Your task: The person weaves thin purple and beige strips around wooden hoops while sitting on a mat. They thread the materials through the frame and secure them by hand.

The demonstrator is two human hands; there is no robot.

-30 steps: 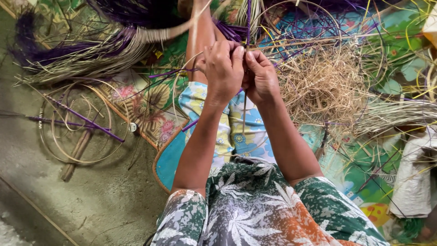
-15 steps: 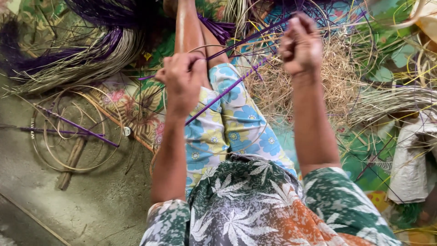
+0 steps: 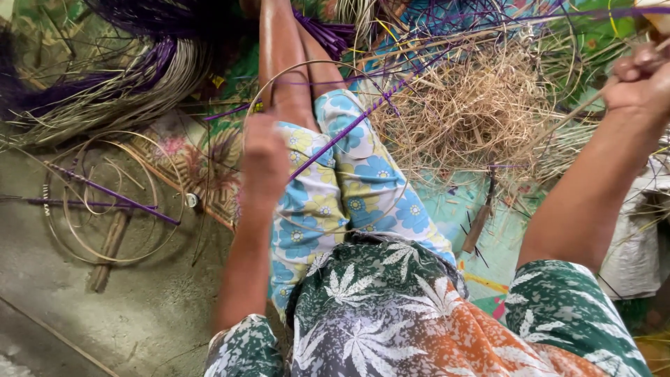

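Pinching the purple strip (image 3: 349, 129) tight, left hand (image 3: 264, 164) closed low by the knee, right hand (image 3: 638, 80) fisted on its far end up high. Hoop (image 3: 317, 77) across the legs looks barely wrapped, loads of straw (image 3: 481, 112) left.

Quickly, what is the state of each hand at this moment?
Left hand: closed, gripping the purple strip near the thin cane hoop.
Right hand: closed, pulling a thin pale strand.

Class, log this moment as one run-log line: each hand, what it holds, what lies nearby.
left hand: grips purple strip | right hand: closed, contents unclear | nearby: straw pile, cane hoops
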